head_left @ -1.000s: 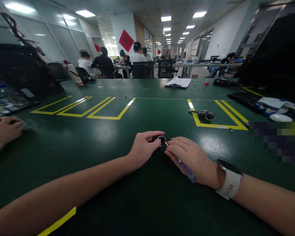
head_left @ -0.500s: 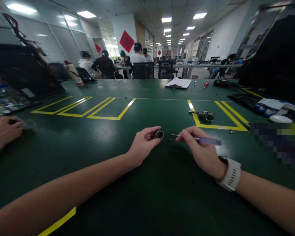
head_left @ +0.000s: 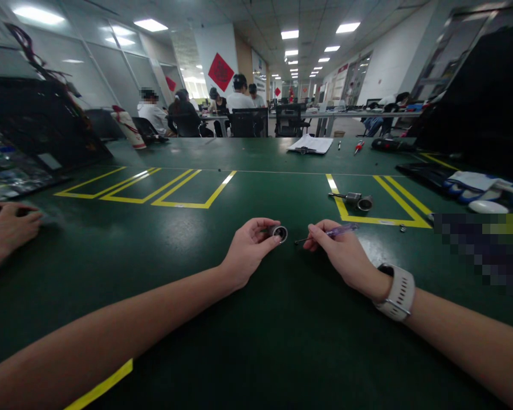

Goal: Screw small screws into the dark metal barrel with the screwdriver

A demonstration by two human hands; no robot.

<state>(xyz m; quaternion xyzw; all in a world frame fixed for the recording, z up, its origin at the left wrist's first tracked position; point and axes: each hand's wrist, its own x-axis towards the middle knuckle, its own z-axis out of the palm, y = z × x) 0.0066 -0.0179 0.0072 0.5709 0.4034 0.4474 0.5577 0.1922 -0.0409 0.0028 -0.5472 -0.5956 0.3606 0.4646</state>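
Note:
My left hand (head_left: 250, 250) is closed round a small hollow metal cylinder (head_left: 279, 233), its open end turned right. In my right hand (head_left: 340, 250) is a thin screwdriver (head_left: 340, 230) with a clear purple handle, pinched like a pen. Its shaft slants down to the left, the tip at a tiny dark ring-like part on the green table (head_left: 256, 353); whether the tip sits inside that part is too small to tell. A short gap separates the tip from the cylinder. Beyond my right hand lie a metal shaft piece (head_left: 346, 197) and a round metal cup (head_left: 365, 203).
Yellow tape outlines (head_left: 179, 205) mark the table. Another person's hand (head_left: 11, 233) rests at the left edge. A clipboard with papers (head_left: 310, 144), a red pen (head_left: 359, 147), gloves (head_left: 483, 185) and a small metal part (head_left: 402, 228) lie about. People sit at desks behind.
My right hand has tilted the screwdriver and lowered its tip onto the tiny ring-like part. My left hand has barely shifted with the metal cylinder.

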